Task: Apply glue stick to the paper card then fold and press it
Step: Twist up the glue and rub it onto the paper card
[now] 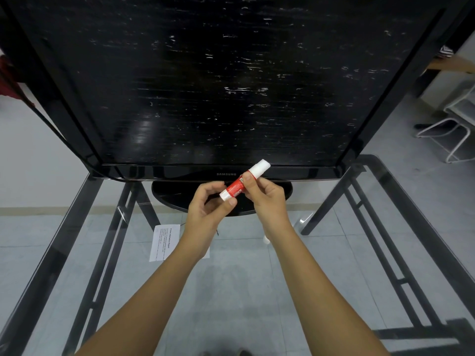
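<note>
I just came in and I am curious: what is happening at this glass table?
A person holds a red and white glue stick in the air with both hands: the right hand grips the middle, the left hand the bottom end. The printed paper card lies flat on the glass table below, before a dark monitor.

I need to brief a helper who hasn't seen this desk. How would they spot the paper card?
Below the black monitor, on the glass table, lies the paper card under the left forearm. It is the only flat white sheet with printed text.
</note>
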Available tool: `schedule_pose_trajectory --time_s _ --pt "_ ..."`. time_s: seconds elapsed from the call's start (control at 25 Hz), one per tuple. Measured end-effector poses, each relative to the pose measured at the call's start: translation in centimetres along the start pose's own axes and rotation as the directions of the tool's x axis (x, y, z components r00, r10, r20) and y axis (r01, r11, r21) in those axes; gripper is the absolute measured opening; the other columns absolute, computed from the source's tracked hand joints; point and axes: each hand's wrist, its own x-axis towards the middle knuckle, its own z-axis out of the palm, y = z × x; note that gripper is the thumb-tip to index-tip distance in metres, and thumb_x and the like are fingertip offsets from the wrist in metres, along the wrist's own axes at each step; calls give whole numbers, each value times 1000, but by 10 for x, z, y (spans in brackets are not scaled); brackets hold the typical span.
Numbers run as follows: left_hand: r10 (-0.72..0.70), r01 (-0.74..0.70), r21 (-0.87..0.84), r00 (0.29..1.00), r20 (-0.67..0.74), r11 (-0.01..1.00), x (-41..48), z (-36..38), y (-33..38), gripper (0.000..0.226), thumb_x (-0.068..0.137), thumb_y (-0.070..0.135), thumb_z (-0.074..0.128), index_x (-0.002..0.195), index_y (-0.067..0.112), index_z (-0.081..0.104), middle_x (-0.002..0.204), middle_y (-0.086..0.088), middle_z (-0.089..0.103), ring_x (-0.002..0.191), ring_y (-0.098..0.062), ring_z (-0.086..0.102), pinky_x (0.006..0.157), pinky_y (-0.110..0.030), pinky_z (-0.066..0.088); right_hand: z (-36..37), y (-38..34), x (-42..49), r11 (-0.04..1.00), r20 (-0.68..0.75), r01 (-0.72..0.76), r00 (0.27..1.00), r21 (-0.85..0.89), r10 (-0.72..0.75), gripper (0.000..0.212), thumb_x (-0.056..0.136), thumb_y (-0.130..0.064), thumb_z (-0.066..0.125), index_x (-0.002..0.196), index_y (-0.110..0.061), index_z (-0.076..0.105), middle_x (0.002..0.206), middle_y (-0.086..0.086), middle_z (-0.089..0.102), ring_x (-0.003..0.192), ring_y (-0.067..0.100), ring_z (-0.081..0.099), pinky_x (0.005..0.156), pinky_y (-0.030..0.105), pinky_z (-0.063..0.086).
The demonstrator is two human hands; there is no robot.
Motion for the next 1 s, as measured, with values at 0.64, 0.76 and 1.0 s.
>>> schedule_pose_trajectory --time_s 0.64,0.76,1.0 --pt "-59 66 14 952 -301 998 -16 -84 13 19 82 19 69 100 23 63 97 5 70 93 -11 66 71 -16 51 73 139 3 742 44 -161 968 -650 249 45 86 -30 64 123 -8 51 120 13 55 102 26 58 82 28 47" --pt "-77 88 18 939 -337 996 -22 -99 13 25 79 24 70 102 19 63 104 -4 67 95 -14 66 73 -17 51 92 163 -4 628 28 -190 947 -754 319 57 84 -27 66 131 -7 41 131 15 38 115 31 48 93 35 45" --pt "-110 113 -12 929 -352 994 -30 -113 5 29 77 25 69 103 14 62 95 4 70 94 -14 66 76 -20 52 102 179 -7 654 -40 -288 929 -700 367 51 79 -2 69 120 -8 41 132 9 28 116 29 42 88 32 48"
